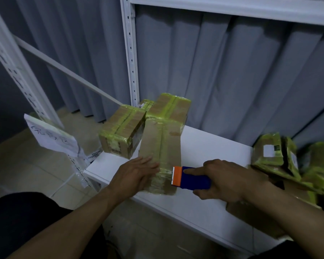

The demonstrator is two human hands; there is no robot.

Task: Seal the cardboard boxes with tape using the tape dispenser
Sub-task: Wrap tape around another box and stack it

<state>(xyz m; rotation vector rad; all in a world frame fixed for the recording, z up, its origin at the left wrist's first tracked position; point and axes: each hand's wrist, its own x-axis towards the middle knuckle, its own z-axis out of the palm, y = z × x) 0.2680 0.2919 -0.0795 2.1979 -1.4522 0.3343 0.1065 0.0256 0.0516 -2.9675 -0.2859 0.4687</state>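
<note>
A long cardboard box lies on the white shelf board with clear tape running down its top seam. My left hand lies flat on the box's near left corner, fingers straight. My right hand grips the blue tape dispenser, index finger stretched along its top. The dispenser's orange toothed blade touches the box's near right edge, where the tape strand meets it.
Two taped boxes stand behind the long one near the white rack post. More boxes with yellow-green tape pile at the right. A paper sign hangs at the left. Grey curtain behind.
</note>
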